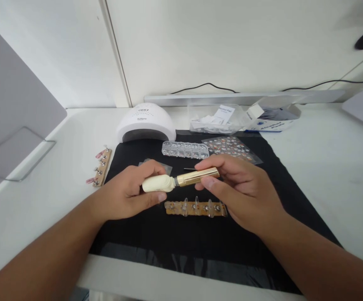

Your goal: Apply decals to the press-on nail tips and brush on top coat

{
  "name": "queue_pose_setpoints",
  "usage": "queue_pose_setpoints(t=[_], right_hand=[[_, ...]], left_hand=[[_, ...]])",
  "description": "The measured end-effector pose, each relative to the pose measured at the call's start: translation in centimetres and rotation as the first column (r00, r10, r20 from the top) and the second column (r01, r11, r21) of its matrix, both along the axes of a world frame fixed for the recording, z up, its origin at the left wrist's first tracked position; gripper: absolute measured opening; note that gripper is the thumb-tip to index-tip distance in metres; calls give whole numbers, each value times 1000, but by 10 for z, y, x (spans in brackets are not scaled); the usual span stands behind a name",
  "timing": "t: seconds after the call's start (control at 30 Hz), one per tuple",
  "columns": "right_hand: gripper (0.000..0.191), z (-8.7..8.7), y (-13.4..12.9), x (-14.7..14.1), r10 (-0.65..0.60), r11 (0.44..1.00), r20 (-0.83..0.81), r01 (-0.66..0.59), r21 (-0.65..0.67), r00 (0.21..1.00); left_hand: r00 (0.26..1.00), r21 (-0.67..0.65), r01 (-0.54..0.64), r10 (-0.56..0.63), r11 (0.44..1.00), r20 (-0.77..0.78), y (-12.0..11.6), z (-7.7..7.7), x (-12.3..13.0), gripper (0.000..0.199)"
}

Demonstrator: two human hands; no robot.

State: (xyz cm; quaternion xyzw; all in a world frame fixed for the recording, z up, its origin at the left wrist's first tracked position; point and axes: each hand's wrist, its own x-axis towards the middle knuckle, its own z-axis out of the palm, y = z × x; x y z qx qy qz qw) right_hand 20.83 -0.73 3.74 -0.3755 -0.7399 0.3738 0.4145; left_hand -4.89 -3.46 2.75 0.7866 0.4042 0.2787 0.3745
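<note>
A cream nail polish bottle point(156, 183) lies on its side in my left hand point(131, 188), pinched between thumb and fingers. Its ribbed gold cap point(197, 177) is in the grip of my right hand point(244, 188). A narrow grey neck shows between cap and bottle; whether the cap is fully off, I cannot tell. Just below the hands, a wooden strip point(181, 207) bears several clear nail tips on metal studs. Behind my right fingers the dark end of a thin tool point(189, 169) shows. A clear plastic packet point(165, 168) lies partly behind my left hand.
A white nail lamp point(148, 121) stands at the back left of the black mat point(181, 242). Behind the hands are a clear case of gems point(186, 149), a sticker sheet point(229, 148), a clear tub point(196, 125) and an open carton point(272, 121). Another nail-tip strip point(102, 167) sits left.
</note>
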Motion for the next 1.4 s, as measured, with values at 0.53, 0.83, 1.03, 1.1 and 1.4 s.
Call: queue_pose_setpoints(t=[0.53, 0.83, 1.03, 1.1, 1.4], right_hand=[[5, 0, 16, 1, -55, 959, -352, -49, -279, 935], [9, 4, 24, 3, -93, 946, -415, -50, -322, 905], [11, 0, 27, 5, -54, 948, -325, -54, -315, 944], [10, -2, 26, 4, 0, 943, -219, -73, -325, 976], [14, -10, 20, 1, 134, 957, 95, -103, -272, 986]], left_hand=[[986, -11, 29, -27, 1000, 164, 4, -6, -4, 17], [983, 24, -12, 7, 1000, 183, 7, -5, -9, 16], [956, -21, -89, 92, 996, 277, 14, -11, -15, 22], [947, -2, -133, 128, 991, 295, 17, -13, -16, 22], [933, -53, -108, 120, 993, 340, 20, -14, -16, 25]])
